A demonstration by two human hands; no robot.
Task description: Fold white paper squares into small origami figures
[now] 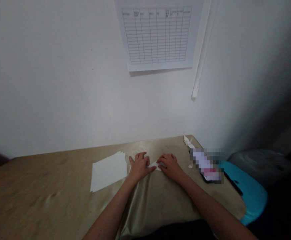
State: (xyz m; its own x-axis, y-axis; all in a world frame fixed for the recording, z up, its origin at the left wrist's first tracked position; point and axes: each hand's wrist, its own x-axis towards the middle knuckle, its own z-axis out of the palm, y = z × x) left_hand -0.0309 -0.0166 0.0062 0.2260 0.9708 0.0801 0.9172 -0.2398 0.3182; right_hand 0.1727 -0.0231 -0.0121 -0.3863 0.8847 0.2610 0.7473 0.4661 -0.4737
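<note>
A small folded piece of white paper [156, 164] lies on the cloth-covered table between my two hands, partly hidden by the fingers. My left hand [140, 165] has its thumb and bent index finger at the paper's left side, while its other fingers spread outward over the cloth. At the right side, my right hand [170, 165] curls down with thumb and fingers pinching the paper. Left of my left hand is a fanned stack of white paper sheets [109, 171].
Near the back right corner sits a small folded white paper shape [189, 142]. A phone with a blurred screen [206, 166] lies right of my hands, with a small white scrap [190, 166] beside it. A turquoise plastic seat [254, 191] adjoins the table's right edge. Behind is a wall with a printed table sheet [159, 36].
</note>
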